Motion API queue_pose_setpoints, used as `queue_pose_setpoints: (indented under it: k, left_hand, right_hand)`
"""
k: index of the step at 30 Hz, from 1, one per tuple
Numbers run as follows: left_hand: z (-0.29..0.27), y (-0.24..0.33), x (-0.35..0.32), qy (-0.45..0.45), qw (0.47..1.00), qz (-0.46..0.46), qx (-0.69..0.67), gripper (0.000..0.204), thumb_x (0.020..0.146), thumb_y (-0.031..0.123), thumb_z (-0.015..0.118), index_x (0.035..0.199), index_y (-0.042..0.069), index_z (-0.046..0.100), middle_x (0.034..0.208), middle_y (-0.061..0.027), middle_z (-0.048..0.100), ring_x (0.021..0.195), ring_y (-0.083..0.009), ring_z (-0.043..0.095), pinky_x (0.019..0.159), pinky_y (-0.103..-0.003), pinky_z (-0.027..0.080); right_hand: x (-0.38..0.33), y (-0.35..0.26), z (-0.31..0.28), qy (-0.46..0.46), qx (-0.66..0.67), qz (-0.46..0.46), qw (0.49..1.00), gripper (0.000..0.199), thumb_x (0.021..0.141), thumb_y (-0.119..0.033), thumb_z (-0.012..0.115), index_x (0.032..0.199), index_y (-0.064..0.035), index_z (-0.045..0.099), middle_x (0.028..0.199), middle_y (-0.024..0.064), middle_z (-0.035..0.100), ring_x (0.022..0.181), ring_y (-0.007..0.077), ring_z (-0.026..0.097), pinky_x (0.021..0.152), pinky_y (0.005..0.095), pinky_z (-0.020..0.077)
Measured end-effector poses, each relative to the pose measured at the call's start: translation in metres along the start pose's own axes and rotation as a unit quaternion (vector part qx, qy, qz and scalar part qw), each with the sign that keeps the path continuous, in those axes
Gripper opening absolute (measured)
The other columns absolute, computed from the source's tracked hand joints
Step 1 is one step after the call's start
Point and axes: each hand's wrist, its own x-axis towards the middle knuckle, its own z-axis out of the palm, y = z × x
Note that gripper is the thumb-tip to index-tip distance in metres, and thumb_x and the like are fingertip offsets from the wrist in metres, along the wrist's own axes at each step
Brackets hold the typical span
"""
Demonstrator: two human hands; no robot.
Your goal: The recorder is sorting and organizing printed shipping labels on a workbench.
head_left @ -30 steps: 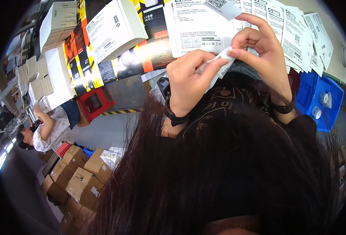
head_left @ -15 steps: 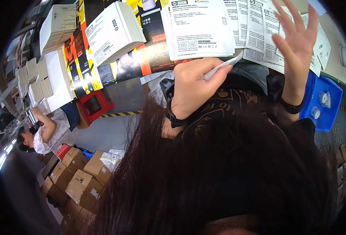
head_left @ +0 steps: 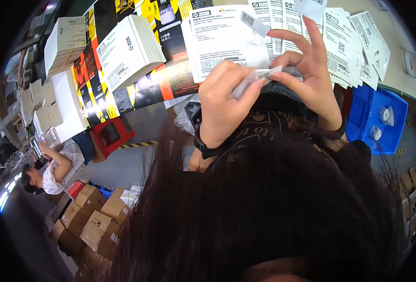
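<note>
My left hand is closed around a strip of white label backing held just above my lap. My right hand pinches the strip's far end between thumb and forefinger, its other fingers spread upward. A small white label lies on a white printed sheet on the table edge beyond my hands. Another small label sits at the tip of my raised fingers. Long dark hair hides my lap and forearms.
Rows of white printed sheets overlap along the table. Stacks of flat white cartons lie on the left. A blue bin with tape rolls stands at right, a red stool and brown boxes below. Another person sits far left.
My right hand has come back down from the sheets and now pinches the strip held by my left hand. A small label now lies on the nearest sheet.
</note>
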Motion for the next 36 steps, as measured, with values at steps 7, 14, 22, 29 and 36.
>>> queue_pose_setpoints:
  k: [7, 14, 22, 29, 36]
  left_hand:
    - [0.005, -0.005, 0.005, -0.019, 0.999, 0.025, 0.014, 0.010, 0.067, 0.004, 0.070, 0.073, 0.004, 0.063, 0.064, -0.0070, 0.057, 0.065, -0.0257, 0.057, 0.061, -0.032, 0.044]
    - [0.010, -0.009, 0.007, -0.010, 0.997, 0.074, 0.018, 0.010, 0.067, 0.005, 0.071, 0.071, 0.004, 0.062, 0.062, -0.0077, 0.058, 0.064, -0.0272, 0.057, 0.061, -0.033, 0.044]
    - [0.012, -0.008, 0.007, -0.007, 0.997, 0.065, 0.028, 0.012, 0.067, 0.008, 0.073, 0.070, 0.004, 0.062, 0.064, -0.0082, 0.059, 0.065, -0.0281, 0.058, 0.063, -0.034, 0.046]
    - [0.015, -0.012, 0.006, -0.003, 0.997, 0.067, 0.036, 0.013, 0.067, 0.009, 0.073, 0.068, 0.004, 0.062, 0.064, -0.0081, 0.060, 0.066, -0.0275, 0.059, 0.064, -0.033, 0.046]
    - [0.016, -0.013, 0.006, -0.004, 0.997, 0.066, 0.037, 0.013, 0.068, 0.010, 0.073, 0.069, 0.004, 0.062, 0.063, -0.0080, 0.059, 0.064, -0.0261, 0.058, 0.062, -0.033, 0.045]
  right_hand:
    - [-0.004, 0.002, -0.002, -0.027, -0.021, 0.003, 0.999, 0.093, 0.075, 0.007, 0.062, 0.143, -0.0143, 0.004, 0.126, 0.0228, 0.044, 0.076, 0.0143, 0.058, 0.077, 0.0275, 0.0473]
    - [-0.003, 0.000, -0.008, -0.013, -0.059, -0.033, 0.998, 0.094, 0.073, 0.007, 0.064, 0.143, -0.0145, 0.005, 0.124, 0.0216, 0.046, 0.075, 0.0141, 0.058, 0.078, 0.0292, 0.0467]
    - [-0.004, -0.002, -0.013, -0.009, -0.052, -0.006, 0.999, 0.093, 0.073, 0.006, 0.062, 0.143, -0.0138, 0.006, 0.123, 0.0217, 0.047, 0.080, 0.0160, 0.058, 0.084, 0.0343, 0.0442]
    - [-0.006, 0.004, -0.047, 0.122, -0.130, -0.052, 0.983, 0.090, 0.072, 0.005, 0.062, 0.143, -0.0126, 0.008, 0.126, 0.0226, 0.045, 0.097, 0.0233, 0.056, 0.089, 0.0371, 0.0429]
    - [-0.021, -0.007, -0.089, 0.156, -0.358, -0.094, 0.916, 0.079, 0.073, 0.004, 0.063, 0.139, -0.0090, 0.021, 0.128, 0.0186, 0.046, 0.102, 0.0230, 0.056, 0.092, 0.0366, 0.0418]
